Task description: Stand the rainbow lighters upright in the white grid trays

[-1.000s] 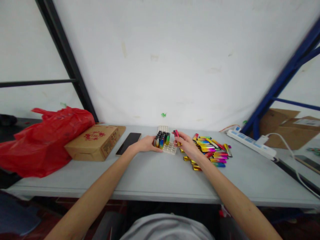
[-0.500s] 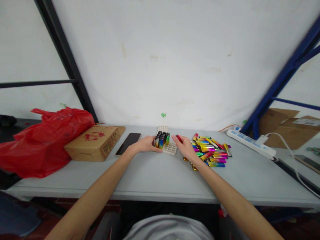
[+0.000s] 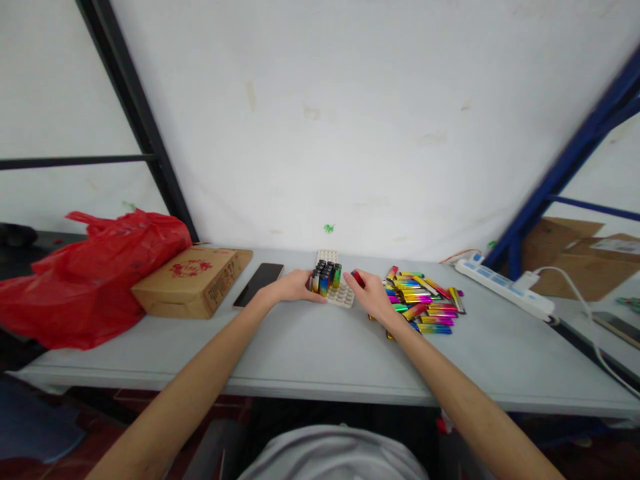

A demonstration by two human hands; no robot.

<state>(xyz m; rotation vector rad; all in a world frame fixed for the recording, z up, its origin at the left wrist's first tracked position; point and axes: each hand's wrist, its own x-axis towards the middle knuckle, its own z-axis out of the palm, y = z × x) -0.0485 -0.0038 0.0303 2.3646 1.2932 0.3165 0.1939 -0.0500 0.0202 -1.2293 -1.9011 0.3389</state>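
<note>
A pale tray with rows of round holes lies on the table in front of me. On its left part several shiny lighters in rainbow colours stand upright, packed together, black ends up. My left hand is curled round the left side of this group, its thumb along the near edge. Just right of the tray, my right hand grips a dark red lighter between thumb and fingers, apart from the standing ones. A loose pile of metallic lighters lies beside the right hand, partly hidden by it.
Left of the tray lie a dark phone, a brown cardboard box and a red plastic bag. A white power strip with a plugged-in cable sits at the right. The white wall rises behind the table.
The view has shifted slightly. Both hands keep nearly the same place, the right one still holding the red lighter beside the tray.
</note>
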